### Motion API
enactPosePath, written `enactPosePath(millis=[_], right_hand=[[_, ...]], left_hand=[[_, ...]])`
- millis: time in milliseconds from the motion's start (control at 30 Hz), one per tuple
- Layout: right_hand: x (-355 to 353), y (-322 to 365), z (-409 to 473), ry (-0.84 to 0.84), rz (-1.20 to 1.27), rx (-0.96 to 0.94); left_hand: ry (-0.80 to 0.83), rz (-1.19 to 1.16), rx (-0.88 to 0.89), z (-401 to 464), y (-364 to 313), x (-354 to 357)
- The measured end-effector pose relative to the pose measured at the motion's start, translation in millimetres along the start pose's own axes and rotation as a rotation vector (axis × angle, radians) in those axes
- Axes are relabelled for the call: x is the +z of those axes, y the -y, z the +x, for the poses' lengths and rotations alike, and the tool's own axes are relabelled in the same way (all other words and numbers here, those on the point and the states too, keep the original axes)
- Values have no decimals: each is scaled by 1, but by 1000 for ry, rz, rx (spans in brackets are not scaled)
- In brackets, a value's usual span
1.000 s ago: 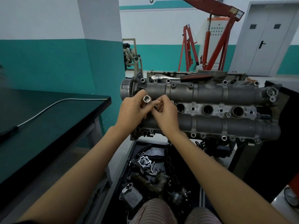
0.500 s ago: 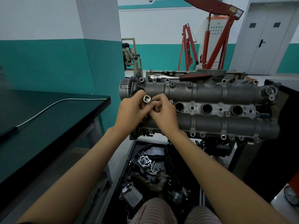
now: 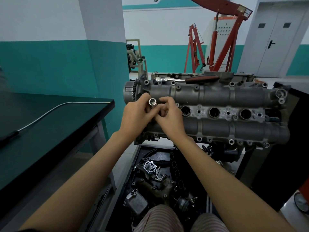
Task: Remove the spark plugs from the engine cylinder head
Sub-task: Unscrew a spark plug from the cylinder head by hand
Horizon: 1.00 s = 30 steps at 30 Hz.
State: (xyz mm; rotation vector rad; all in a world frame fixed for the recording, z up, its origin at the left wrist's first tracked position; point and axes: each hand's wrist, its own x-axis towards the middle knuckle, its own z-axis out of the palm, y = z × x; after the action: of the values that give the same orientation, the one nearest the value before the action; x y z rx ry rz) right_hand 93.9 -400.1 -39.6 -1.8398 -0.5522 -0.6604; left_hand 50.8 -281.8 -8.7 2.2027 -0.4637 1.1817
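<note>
my left hand [image 3: 135, 114] still grips the shiny steel socket tube [image 3: 152, 103]; right hand [image 3: 168, 115] fingers have curled closer at its 3 o'clock, pinching below: plug likely being freed.

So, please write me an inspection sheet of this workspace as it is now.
Surface: dark bench at left.
Job's things: cylinder head, three open plug wells visible; silver socket; ratchet lying on top.
Clutter: loose engine parts in the tray below.
Hands: left hand grips the socket; right hand pinches at its lower end.
Cables: grey cable on the bench.
Surroundings: red engine hoists, grey double door.
</note>
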Motion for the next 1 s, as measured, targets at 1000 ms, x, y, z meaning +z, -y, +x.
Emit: enactPosePath(millis=[1000], right_hand=[[-2, 2, -3, 6, 30, -3]], left_hand=[[-20, 4, -1, -2, 1, 1]])
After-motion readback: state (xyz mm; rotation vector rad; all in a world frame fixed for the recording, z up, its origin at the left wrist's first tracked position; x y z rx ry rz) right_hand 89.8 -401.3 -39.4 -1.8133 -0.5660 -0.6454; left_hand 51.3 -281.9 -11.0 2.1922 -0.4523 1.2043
